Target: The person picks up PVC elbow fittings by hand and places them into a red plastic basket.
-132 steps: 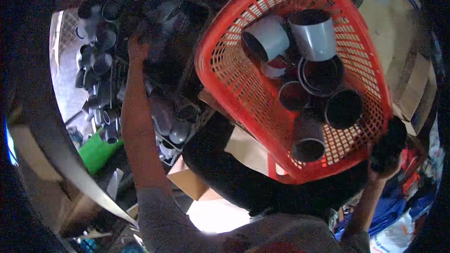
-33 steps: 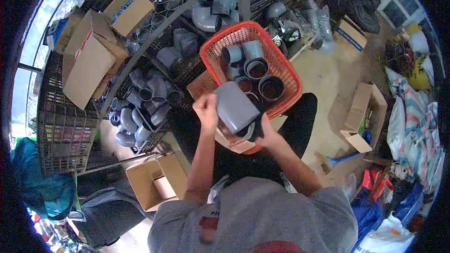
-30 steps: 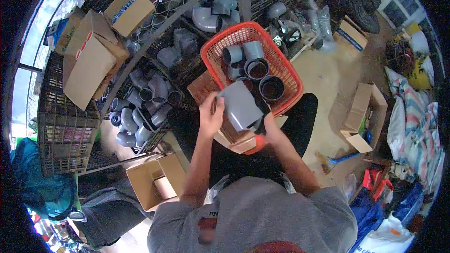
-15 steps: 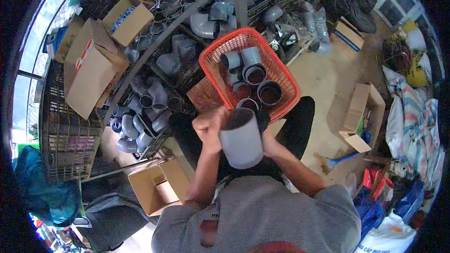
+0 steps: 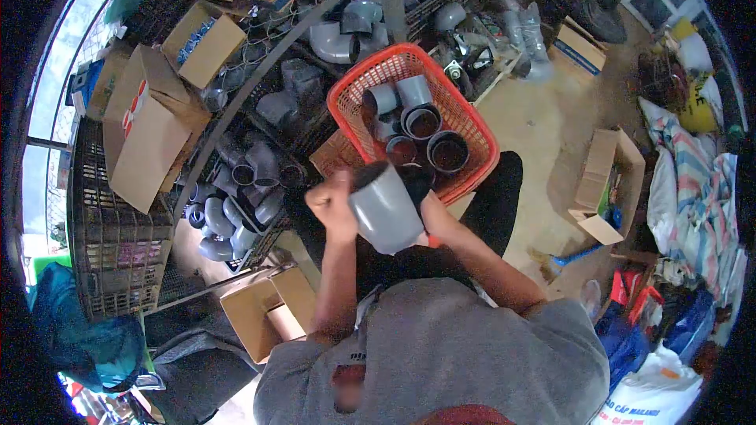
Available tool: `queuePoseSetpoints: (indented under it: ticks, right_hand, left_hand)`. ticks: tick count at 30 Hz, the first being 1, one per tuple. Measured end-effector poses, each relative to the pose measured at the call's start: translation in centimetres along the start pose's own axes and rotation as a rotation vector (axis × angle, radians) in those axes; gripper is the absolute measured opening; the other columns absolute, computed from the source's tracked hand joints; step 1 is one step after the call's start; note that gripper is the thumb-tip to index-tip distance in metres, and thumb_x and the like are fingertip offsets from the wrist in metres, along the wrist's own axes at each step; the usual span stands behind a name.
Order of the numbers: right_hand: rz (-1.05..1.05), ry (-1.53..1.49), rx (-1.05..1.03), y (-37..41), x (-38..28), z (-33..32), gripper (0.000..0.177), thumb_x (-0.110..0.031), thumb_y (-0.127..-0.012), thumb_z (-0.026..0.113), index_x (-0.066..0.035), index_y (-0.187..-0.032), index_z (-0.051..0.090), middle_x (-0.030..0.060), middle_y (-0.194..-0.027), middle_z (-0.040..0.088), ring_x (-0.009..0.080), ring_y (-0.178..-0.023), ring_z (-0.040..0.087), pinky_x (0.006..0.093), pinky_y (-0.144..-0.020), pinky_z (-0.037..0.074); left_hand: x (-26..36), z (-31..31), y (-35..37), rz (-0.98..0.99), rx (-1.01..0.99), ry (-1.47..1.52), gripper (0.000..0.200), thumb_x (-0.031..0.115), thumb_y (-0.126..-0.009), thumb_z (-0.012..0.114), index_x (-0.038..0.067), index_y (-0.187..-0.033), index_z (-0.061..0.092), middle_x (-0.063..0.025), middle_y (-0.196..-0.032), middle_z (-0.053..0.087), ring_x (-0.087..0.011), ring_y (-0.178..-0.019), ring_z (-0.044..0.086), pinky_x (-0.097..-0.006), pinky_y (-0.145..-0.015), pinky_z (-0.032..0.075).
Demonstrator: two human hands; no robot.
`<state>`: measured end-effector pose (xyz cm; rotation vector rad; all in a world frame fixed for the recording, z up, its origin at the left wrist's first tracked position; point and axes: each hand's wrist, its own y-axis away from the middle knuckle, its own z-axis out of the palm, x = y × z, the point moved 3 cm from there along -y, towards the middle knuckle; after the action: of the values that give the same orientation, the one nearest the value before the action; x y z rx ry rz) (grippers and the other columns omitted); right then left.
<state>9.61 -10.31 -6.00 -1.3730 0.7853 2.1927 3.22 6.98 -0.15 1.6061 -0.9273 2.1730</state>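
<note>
A wide grey plastic pipe fitting (image 5: 386, 208) is held in front of my body, tilted with its dark open end up and to the left. My left hand (image 5: 332, 208) is closed at its left side, by the upper rim. On the far side, my right hand (image 5: 438, 220) grips the fitting's right side, its fingers partly hidden behind it. A small orange-red bit shows beside that hand, too small to name. Just beyond, a red plastic basket (image 5: 490, 145) holds several grey pipe fittings (image 5: 449, 151), some upright with their openings showing.
Crates with grey elbow fittings (image 5: 335, 41) stand at the left and beyond. An open cardboard box (image 5: 244, 319) sits by my left elbow, and another box (image 5: 594, 189) lies on the floor at right. Sacks (image 5: 685, 205) line the far right.
The pipe fitting has tilted to the left and moved slightly left and up, with both hands still on it. The whole view has shifted a little.
</note>
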Motion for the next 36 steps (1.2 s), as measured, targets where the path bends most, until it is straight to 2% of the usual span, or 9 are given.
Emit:
queuePoseSetpoints:
  ticks: [2, 6, 12, 15, 18, 20, 25, 34, 36]
  right_hand:
    - [-0.008, 0.085, -0.008, -1.5, 9.2, -2.7, 0.044, -0.019, -0.107, 0.033, -0.002, -0.146, 0.043, 0.0192, -0.141, 0.054, 0.0307, -0.132, 0.052, 0.0465, -0.113, 0.037]
    - [0.074, -0.628, 0.218, 1.2, -0.7, 2.7, 0.061, -0.056, -0.104, 0.037, -0.009, -0.142, 0.049, 0.0095, -0.139, 0.058, 0.0265, -0.131, 0.054, 0.0459, -0.112, 0.041]
    - [-0.02, -0.901, 0.251, 0.8, -4.4, 1.7, 0.062, -0.054, -0.105, 0.034, -0.006, -0.142, 0.049, 0.0113, -0.137, 0.058, 0.0294, -0.129, 0.055, 0.0454, -0.112, 0.041]
    - [-0.411, -0.034, 0.477, 2.0, -5.9, -0.7, 0.043, -0.041, -0.106, 0.046, -0.004, -0.122, 0.061, 0.0068, -0.112, 0.067, 0.0188, -0.1, 0.064, 0.0356, -0.088, 0.052]
    - [-0.2, 0.222, 0.677, 3.0, -4.1, -1.6, 0.023, -0.023, -0.103, 0.057, -0.001, -0.107, 0.065, 0.0028, -0.097, 0.068, 0.0136, -0.087, 0.061, 0.0316, -0.078, 0.05]
    - [-0.357, 0.155, 0.595, 3.5, -4.5, -0.8, 0.016, -0.016, -0.098, 0.066, 0.0, -0.098, 0.066, 0.002, -0.085, 0.067, 0.0106, -0.08, 0.058, 0.0278, -0.073, 0.048]
    - [-0.441, 0.857, -0.03, 4.6, -10.9, 1.8, 0.033, -0.027, -0.09, 0.073, -0.002, -0.11, 0.066, 0.0148, -0.1, 0.07, 0.0332, -0.095, 0.067, 0.0436, -0.088, 0.052]
    - [-0.642, 1.149, -0.338, 3.1, -5.8, 3.1, 0.047, -0.035, -0.091, 0.071, -0.007, -0.127, 0.06, 0.0193, -0.122, 0.064, 0.0382, -0.117, 0.06, 0.0476, -0.1, 0.047]
    - [-0.223, 0.53, -0.258, 3.0, -5.0, 4.1, 0.045, -0.035, -0.095, 0.067, -0.005, -0.127, 0.059, 0.0149, -0.122, 0.065, 0.0325, -0.118, 0.061, 0.0452, -0.099, 0.048]
  left_hand:
    - [1.8, 0.4, -1.3, -0.098, 0.162, 0.032, 0.038, -0.002, -0.091, 0.062, -0.001, -0.055, 0.048, 0.0037, -0.056, 0.05, -0.0047, -0.055, 0.039, -0.0299, -0.05, 0.03]
    - [1.1, 0.1, -1.8, 0.123, 0.12, -0.037, 0.033, 0.002, -0.088, 0.067, -0.001, -0.059, 0.052, -0.0011, -0.058, 0.055, -0.009, -0.054, 0.045, -0.0311, -0.051, 0.033]
    - [5.3, 6.1, -0.9, 0.504, -0.439, -0.467, 0.014, 0.009, -0.078, 0.077, 0.005, -0.075, 0.064, -0.012, -0.076, 0.064, -0.0304, -0.072, 0.062, -0.0398, -0.069, 0.046]
    - [3.6, 5.9, 0.0, 0.418, -0.469, -0.466, 0.015, 0.011, -0.078, 0.079, 0.003, -0.082, 0.066, -0.0135, -0.079, 0.066, -0.0332, -0.075, 0.063, -0.0423, -0.074, 0.048]
    - [3.2, 6.0, 0.6, 0.272, -0.265, -0.395, 0.02, 0.018, -0.088, 0.074, -0.001, -0.09, 0.067, -0.0118, -0.077, 0.066, -0.028, -0.072, 0.063, -0.0397, -0.074, 0.049]
    - [1.0, 5.1, 0.8, -0.255, -0.064, -0.224, 0.032, 0.027, -0.101, 0.06, -0.003, -0.091, 0.067, -0.0079, -0.076, 0.065, -0.0156, -0.071, 0.058, -0.0326, -0.073, 0.048]
    - [1.7, 3.8, 0.7, -0.478, -0.158, -0.219, 0.043, 0.035, -0.106, 0.053, -0.003, -0.089, 0.065, 0.0, -0.076, 0.058, -0.0084, -0.076, 0.05, -0.0264, -0.073, 0.044]
    - [2.2, 3.1, 0.5, -0.171, -0.062, -0.199, 0.026, 0.02, -0.102, 0.06, -0.005, -0.1, 0.065, -0.0083, -0.097, 0.063, -0.0143, -0.091, 0.057, -0.0277, -0.083, 0.045]
    - [2.3, 2.4, 0.5, -0.181, 0.011, -0.211, 0.023, 0.018, -0.102, 0.059, -0.005, -0.1, 0.065, -0.0092, -0.098, 0.064, -0.0152, -0.092, 0.058, -0.0279, -0.084, 0.045]
